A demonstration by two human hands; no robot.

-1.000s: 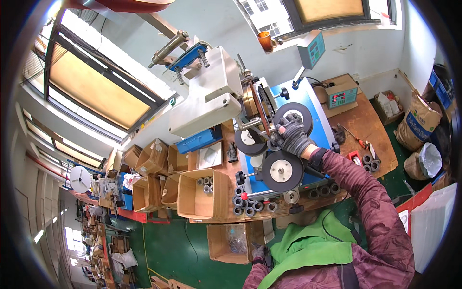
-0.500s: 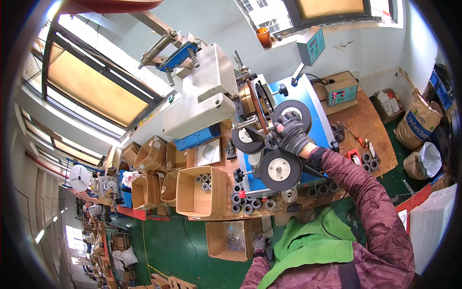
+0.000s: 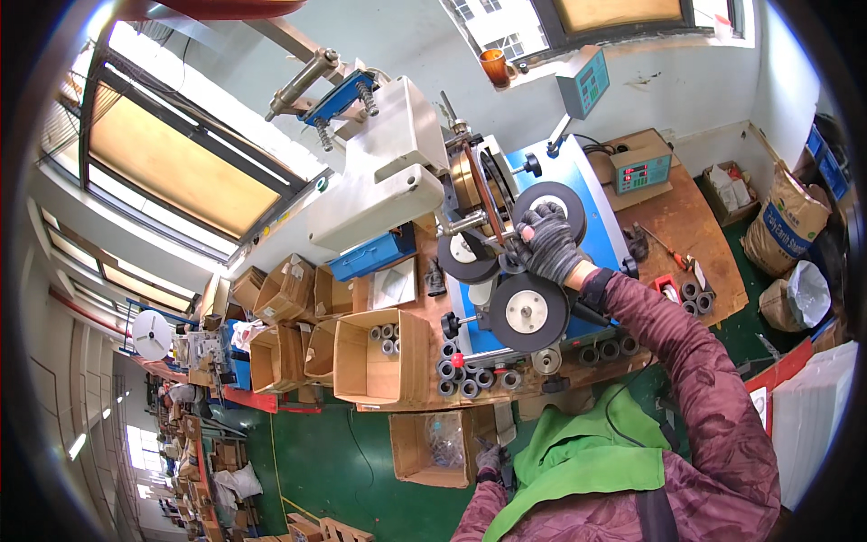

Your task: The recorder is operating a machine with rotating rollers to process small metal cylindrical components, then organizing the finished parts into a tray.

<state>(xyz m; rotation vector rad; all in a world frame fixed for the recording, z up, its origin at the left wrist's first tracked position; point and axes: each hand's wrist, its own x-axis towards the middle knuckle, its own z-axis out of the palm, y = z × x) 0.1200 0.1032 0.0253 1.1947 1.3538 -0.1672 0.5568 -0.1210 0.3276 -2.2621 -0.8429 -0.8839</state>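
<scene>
My right hand (image 3: 551, 248), in a dark grey knit glove, is closed in the gap between three black rollers with pale hubs: the upper roller (image 3: 573, 203), the left roller (image 3: 462, 264) and the lower roller (image 3: 531, 330). What its fingers grip there is hidden by the glove. They sit on the blue plate (image 3: 591, 212) of a winding machine, beside an upright ring (image 3: 467, 183) with copper-coloured windings. My left hand (image 3: 489, 459), also gloved, hangs low beside the open carton (image 3: 415, 456) under the bench, fingers loosely apart and seemingly holding nothing.
Dark ring cores (image 3: 468, 388) stand along the bench's front edge. A carton (image 3: 370, 375) to the left holds several more. A control box (image 3: 643, 172) with a red display and a screwdriver (image 3: 664, 244) lie to the right. The machine's white housing (image 3: 379, 208) overhangs the left side.
My right hand stays among the rollers with hardly any movement. The view has shifted very slightly; my left hand remains low by the carton.
</scene>
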